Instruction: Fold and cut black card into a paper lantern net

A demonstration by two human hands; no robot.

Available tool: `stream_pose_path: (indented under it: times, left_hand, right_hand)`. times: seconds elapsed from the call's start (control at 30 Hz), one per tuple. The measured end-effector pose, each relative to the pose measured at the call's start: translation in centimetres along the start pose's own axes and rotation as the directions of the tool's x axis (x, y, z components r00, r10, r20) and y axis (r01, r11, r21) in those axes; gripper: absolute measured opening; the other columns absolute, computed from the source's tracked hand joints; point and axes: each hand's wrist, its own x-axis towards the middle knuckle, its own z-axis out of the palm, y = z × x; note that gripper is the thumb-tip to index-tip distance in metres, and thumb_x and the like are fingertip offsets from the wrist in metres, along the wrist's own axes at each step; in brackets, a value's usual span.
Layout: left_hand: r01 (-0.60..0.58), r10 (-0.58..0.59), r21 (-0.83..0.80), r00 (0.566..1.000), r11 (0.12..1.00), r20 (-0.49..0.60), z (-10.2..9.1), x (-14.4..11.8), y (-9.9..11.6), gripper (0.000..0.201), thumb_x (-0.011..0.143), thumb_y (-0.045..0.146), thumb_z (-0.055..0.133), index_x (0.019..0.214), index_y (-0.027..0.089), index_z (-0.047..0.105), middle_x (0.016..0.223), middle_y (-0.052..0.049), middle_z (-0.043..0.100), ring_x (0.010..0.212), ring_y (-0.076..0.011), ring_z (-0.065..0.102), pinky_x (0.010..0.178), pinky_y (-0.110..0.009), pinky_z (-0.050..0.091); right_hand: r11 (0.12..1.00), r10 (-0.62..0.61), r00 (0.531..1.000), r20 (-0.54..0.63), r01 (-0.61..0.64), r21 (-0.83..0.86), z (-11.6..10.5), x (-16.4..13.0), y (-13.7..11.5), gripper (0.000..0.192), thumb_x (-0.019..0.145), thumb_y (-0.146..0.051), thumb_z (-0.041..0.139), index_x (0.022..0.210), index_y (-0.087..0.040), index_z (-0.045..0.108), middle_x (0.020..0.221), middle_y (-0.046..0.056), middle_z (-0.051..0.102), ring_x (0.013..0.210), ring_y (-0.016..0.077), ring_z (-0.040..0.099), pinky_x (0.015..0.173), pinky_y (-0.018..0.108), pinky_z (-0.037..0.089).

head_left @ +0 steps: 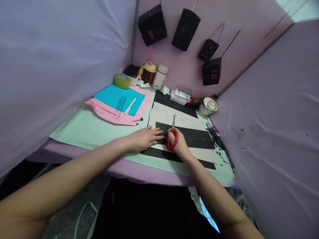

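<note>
My right hand (179,143) grips red-handled scissors (171,138), blades pointing away over a black paper strip (196,133). My left hand (146,137) lies flat, fingers together, pressing the left end of that black strip. The strip rests on a cream sheet (171,116), with another black strip (161,154) nearer me. Both lie on a pale green mat (92,129).
Pink and blue paper sheets (117,99) with a clear ruler (120,106) and a white knife lie at the left. A tape roll (122,80), bottles (159,76), a pen box (180,95) and a bowl (208,106) line the back. Black paper lanterns (211,71) hang on the wall. Black scraps (216,137) litter the right edge.
</note>
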Motion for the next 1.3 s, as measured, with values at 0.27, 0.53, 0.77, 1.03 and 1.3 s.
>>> stream_pose_path:
  times: [0.27,0.53,0.77,1.03,1.3]
  left_hand:
    - [0.017,-0.018,-0.030,0.999,0.999,-0.039,0.2,-0.1,0.1,0.049,0.097,0.036,0.034,0.144,0.024,0.033,0.151,-0.001,0.032,0.142,-0.0163,0.022,0.115,-0.037,0.010]
    - [-0.008,0.007,-0.019,1.000,1.000,-0.027,0.5,-0.1,-0.4,0.048,0.097,0.035,0.032,0.144,0.024,0.034,0.152,0.000,0.031,0.143,-0.0149,0.018,0.116,-0.036,0.007]
    - [-0.020,0.018,-0.023,0.999,1.000,-0.048,0.9,-0.2,-0.7,0.048,0.098,0.038,0.029,0.145,0.025,0.032,0.152,0.000,0.031,0.143,-0.0151,0.019,0.115,-0.036,0.007]
    - [0.005,-0.005,-0.005,0.999,1.000,-0.047,0.7,0.0,-0.3,0.049,0.098,0.038,0.031,0.144,0.024,0.034,0.152,-0.002,0.031,0.142,-0.0163,0.022,0.115,-0.037,0.008]
    - [0.010,-0.010,-0.003,0.999,1.000,-0.051,0.4,-0.1,0.0,0.048,0.097,0.039,0.033,0.142,0.023,0.036,0.151,-0.003,0.034,0.142,-0.0164,0.023,0.116,-0.038,0.009]
  right_hand:
    - [1.000,-0.022,1.000,0.004,0.022,-0.001,0.9,-0.1,-0.7,0.022,0.080,-0.038,0.047,0.087,-0.018,0.055,0.065,-0.002,0.055,0.061,0.0144,0.052,0.063,0.027,0.043]
    - [0.990,0.064,0.992,-0.104,-0.077,-0.121,-6.1,0.4,3.0,0.020,0.080,-0.038,0.050,0.078,-0.019,0.054,0.060,-0.002,0.052,0.058,0.0140,0.048,0.058,0.027,0.039]
    - [0.995,0.072,0.996,-0.061,-0.076,-0.070,-5.2,0.9,2.6,0.024,0.082,-0.042,0.049,0.073,-0.020,0.052,0.053,-0.004,0.049,0.051,0.0126,0.044,0.052,0.026,0.037]
    - [0.999,-0.017,0.997,0.079,0.020,-0.041,0.8,0.1,-1.0,0.020,0.082,-0.037,0.048,0.081,-0.019,0.055,0.064,-0.001,0.056,0.061,0.0144,0.051,0.061,0.026,0.041]
    - [0.993,-0.040,0.996,0.077,0.031,0.112,1.2,0.0,-1.5,0.019,0.083,-0.036,0.047,0.090,-0.019,0.054,0.063,-0.003,0.055,0.058,0.0138,0.052,0.060,0.026,0.043]
